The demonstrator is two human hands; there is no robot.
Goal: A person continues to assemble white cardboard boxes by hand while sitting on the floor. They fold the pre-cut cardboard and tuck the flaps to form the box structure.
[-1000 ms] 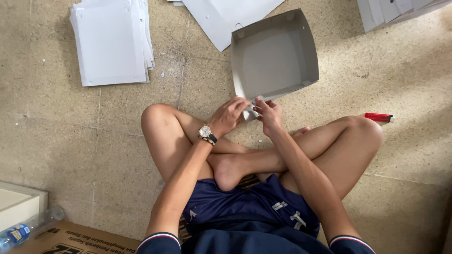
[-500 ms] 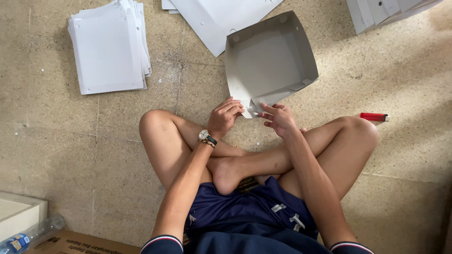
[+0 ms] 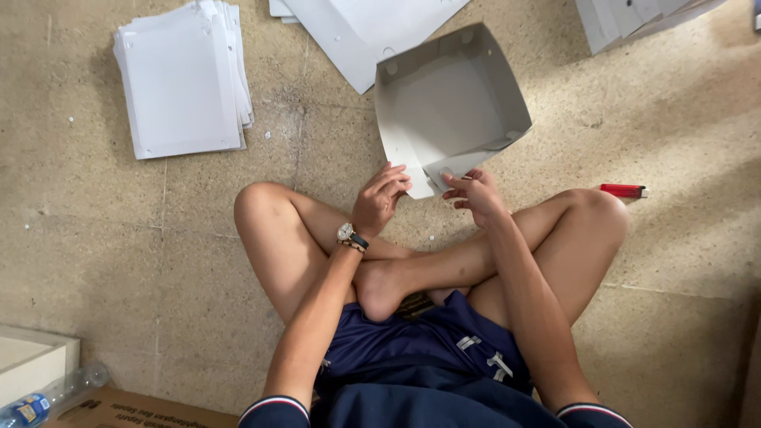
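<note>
Head view: grey cardboard tray (image 3: 448, 111) now tilted further from knees than second ago, walls up, so fold looks nearly formed. Left hand (image 3: 380, 198) fingers curled at near flap, right hand (image 3: 473, 192) pinching flap corner. Matte board, speckled floor (image 3: 119, 238), flat white sheet stack (image 3: 184, 79), red lighter (image 3: 623, 190).

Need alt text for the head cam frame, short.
A person sitting cross-legged on a stone floor holds the near flap of a grey folded cardboard tray with the left hand and right hand. A stack of flat white sheets lies left, a red lighter right.
</note>
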